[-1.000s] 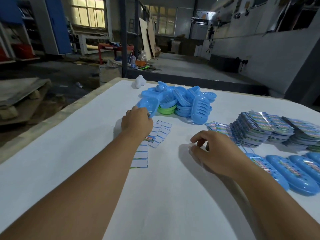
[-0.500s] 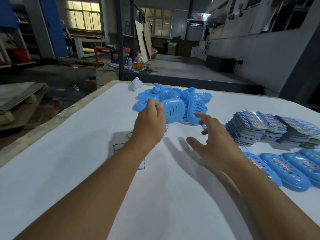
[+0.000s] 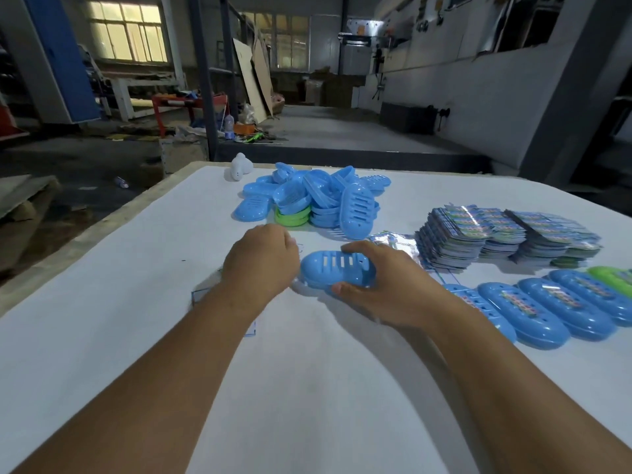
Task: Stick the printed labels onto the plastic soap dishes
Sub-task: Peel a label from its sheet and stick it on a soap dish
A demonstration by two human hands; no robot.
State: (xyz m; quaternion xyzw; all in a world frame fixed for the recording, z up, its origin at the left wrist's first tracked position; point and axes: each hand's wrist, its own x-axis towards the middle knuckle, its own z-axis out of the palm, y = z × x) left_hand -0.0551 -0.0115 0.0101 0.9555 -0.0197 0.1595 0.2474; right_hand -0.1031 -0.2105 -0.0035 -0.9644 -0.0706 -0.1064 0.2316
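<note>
Right hand grips blue soap dish at its right end, slotted side up, low over white table; left hand curled just beside dish's left end, contents not visible; label stacks lie further right.

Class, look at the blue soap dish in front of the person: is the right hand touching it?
Touching. The head view shows the right hand gripping the blue soap dish, fingers curled over its far edge and thumb against its near edge.

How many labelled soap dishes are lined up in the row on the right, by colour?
Blue oval plastic soap dishes with labels: 4
Green oval plastic soap dish with label: 1
Total: 5 in view
</note>
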